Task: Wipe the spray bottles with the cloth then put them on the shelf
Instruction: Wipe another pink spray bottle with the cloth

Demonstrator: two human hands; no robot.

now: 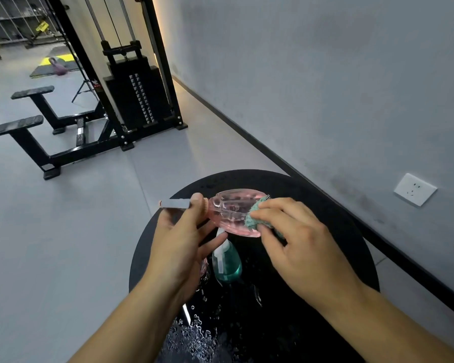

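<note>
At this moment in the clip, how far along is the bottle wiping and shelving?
Nothing looks finished: no bottle sits on a shelf in view. In hand: the left hand holds the clear pink spray bottle sideways by its neck while the right hand presses a teal cloth to its body. Left: the teal-liquid spray bottle stands on the wet round black table, and a partly hidden pink item is beside it.

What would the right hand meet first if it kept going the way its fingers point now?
The right hand already presses the teal cloth against the pink spray bottle, so the bottle's side is first. Beyond it is probably the left hand holding the nozzle end, though depth is unclear.
</note>
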